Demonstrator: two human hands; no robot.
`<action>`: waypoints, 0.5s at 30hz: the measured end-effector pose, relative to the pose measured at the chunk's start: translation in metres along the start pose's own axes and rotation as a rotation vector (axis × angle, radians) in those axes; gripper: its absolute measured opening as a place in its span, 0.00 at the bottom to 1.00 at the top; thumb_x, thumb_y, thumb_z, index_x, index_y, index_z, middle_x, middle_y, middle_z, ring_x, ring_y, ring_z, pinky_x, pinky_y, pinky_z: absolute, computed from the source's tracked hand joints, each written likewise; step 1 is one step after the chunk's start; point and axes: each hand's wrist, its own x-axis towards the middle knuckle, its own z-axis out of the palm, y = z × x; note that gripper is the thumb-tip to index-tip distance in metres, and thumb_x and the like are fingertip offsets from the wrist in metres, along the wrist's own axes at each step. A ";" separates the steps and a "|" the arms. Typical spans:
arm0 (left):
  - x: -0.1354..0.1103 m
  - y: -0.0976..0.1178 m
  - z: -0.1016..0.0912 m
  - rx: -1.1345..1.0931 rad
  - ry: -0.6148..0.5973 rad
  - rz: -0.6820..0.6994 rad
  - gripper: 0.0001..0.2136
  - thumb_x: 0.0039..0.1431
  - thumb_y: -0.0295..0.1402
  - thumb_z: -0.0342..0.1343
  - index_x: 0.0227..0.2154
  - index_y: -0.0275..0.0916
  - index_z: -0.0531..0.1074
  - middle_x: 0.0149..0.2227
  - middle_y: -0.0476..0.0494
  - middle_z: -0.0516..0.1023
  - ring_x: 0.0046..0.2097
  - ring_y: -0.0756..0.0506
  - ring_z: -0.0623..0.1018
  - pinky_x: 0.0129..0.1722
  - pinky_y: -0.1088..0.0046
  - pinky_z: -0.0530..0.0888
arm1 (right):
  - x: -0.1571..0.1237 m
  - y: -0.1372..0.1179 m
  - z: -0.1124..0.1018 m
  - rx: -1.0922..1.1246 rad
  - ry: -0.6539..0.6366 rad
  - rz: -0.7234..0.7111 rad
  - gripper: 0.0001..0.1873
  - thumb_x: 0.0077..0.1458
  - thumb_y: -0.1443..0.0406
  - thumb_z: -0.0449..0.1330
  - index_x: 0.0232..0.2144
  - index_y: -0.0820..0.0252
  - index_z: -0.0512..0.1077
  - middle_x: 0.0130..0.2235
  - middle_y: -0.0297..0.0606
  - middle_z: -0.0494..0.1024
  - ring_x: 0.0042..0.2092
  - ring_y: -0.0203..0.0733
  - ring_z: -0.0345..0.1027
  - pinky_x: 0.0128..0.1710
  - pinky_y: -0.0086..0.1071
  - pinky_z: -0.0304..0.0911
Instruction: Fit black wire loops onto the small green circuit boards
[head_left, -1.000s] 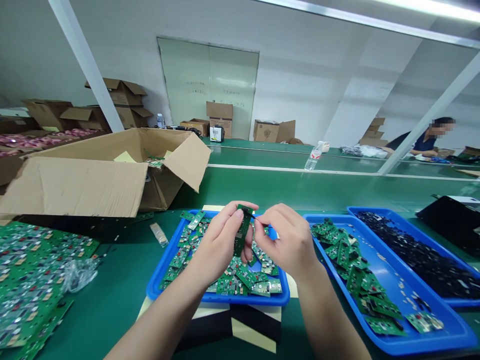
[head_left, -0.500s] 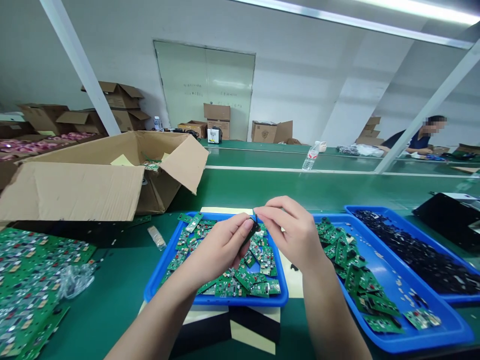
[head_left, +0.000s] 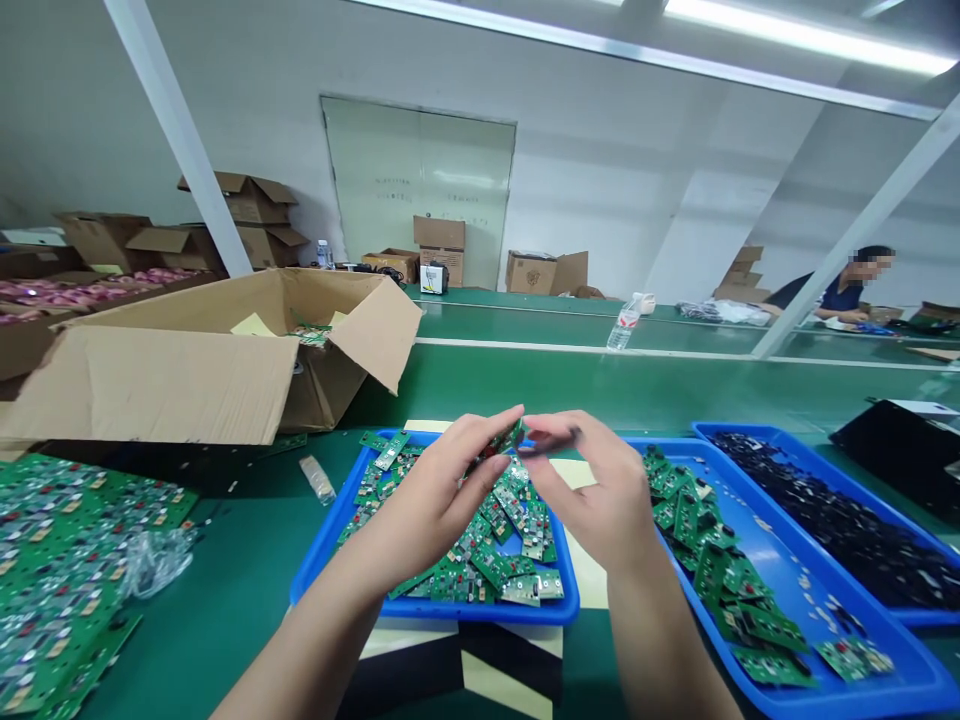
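At far left, sheets of green boards [head_left: 67,560] lie beside an open cardboard box [head_left: 187,370]. The left hand [head_left: 435,500], forearm angled up from below, pinches a small circuit board [head_left: 507,438] at its fingertips above the blue tray [head_left: 322,560] of loose boards. The right hand [head_left: 600,495] meets it fingertip to fingertip, thumb and forefinger closed; blur hides what they grasp.

A small green circuit board [head_left: 507,438] sits pinched between the fingertips of both hands, tilted and raised above the blue tray [head_left: 330,530], toward its twelve o'clock edge. Motion blur hides its components. More small green boards [head_left: 480,555] lie heaped in that tray, overlapping at odd angles.
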 end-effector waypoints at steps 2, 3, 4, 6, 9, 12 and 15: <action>0.000 0.000 0.001 0.044 0.013 0.028 0.19 0.63 0.31 0.45 0.56 0.48 0.59 0.49 0.42 0.69 0.48 0.45 0.69 0.48 0.67 0.67 | 0.000 -0.001 0.004 -0.003 0.009 -0.011 0.08 0.52 0.68 0.57 0.37 0.59 0.71 0.31 0.38 0.76 0.32 0.39 0.70 0.32 0.35 0.69; 0.000 -0.001 0.001 0.063 0.023 0.034 0.19 0.63 0.30 0.45 0.56 0.48 0.59 0.49 0.42 0.69 0.48 0.46 0.69 0.47 0.68 0.67 | 0.000 0.000 0.006 -0.004 0.027 -0.024 0.08 0.52 0.69 0.57 0.37 0.60 0.71 0.32 0.38 0.76 0.33 0.39 0.70 0.33 0.35 0.69; 0.000 -0.001 0.001 0.080 0.030 0.039 0.19 0.63 0.30 0.45 0.56 0.48 0.59 0.49 0.42 0.69 0.48 0.46 0.70 0.47 0.68 0.68 | -0.001 0.000 0.007 -0.005 0.039 -0.039 0.09 0.51 0.70 0.58 0.37 0.60 0.71 0.32 0.39 0.76 0.34 0.39 0.70 0.33 0.35 0.69; 0.000 -0.002 0.001 0.109 0.038 0.047 0.19 0.62 0.31 0.46 0.56 0.48 0.59 0.48 0.42 0.70 0.47 0.45 0.70 0.46 0.67 0.68 | -0.001 0.001 0.009 -0.002 0.067 -0.067 0.10 0.50 0.71 0.59 0.37 0.60 0.71 0.33 0.39 0.76 0.35 0.40 0.71 0.33 0.35 0.69; 0.001 -0.003 0.001 0.127 0.050 0.060 0.19 0.62 0.31 0.47 0.56 0.47 0.60 0.46 0.42 0.70 0.46 0.45 0.71 0.45 0.67 0.69 | -0.001 0.001 0.008 0.004 0.117 -0.092 0.08 0.50 0.72 0.59 0.35 0.59 0.71 0.32 0.39 0.76 0.34 0.39 0.71 0.33 0.35 0.69; 0.000 -0.003 -0.001 0.124 0.040 0.049 0.19 0.62 0.31 0.47 0.56 0.48 0.60 0.46 0.42 0.71 0.45 0.45 0.71 0.44 0.68 0.69 | 0.000 0.000 0.005 0.024 0.151 -0.070 0.07 0.51 0.73 0.57 0.33 0.59 0.72 0.31 0.37 0.76 0.32 0.39 0.71 0.31 0.34 0.69; 0.000 -0.004 -0.001 0.109 0.023 0.031 0.19 0.62 0.33 0.47 0.56 0.49 0.60 0.45 0.42 0.72 0.44 0.45 0.72 0.42 0.69 0.70 | 0.000 0.001 0.001 0.040 0.159 -0.063 0.08 0.52 0.74 0.57 0.33 0.59 0.72 0.30 0.37 0.75 0.32 0.38 0.71 0.31 0.33 0.68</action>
